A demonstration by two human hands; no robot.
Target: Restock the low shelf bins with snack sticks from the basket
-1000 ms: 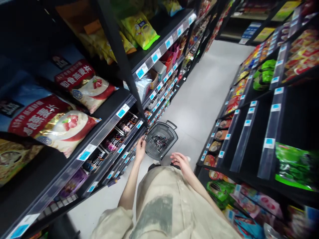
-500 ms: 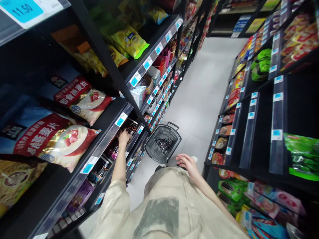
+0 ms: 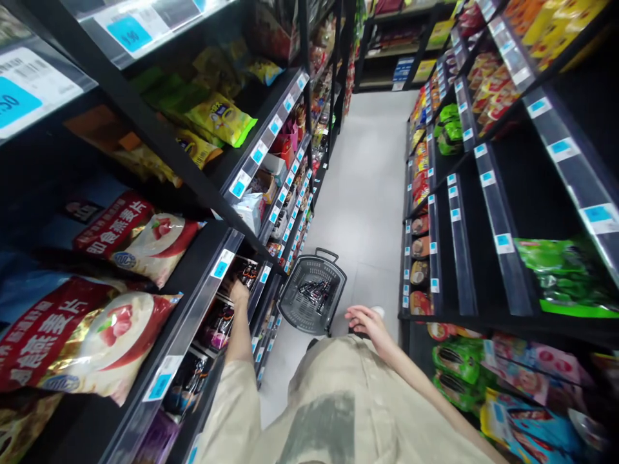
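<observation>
Left hand (image 3: 238,294) dips among dark packets (image 3: 249,273) (grip hidden, can't tell); right hand (image 3: 366,322) hangs relaxed, empty. A blind tug could spill neighbouring packets.

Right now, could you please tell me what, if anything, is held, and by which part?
The right hand holds nothing. Whether the left hand grips a dark packet cannot be told; shadow obscures its hold.

A shop aisle: price tags (image 3: 222,263), packaged food (image 3: 113,328), shopping basket (image 3: 290,308).
</observation>
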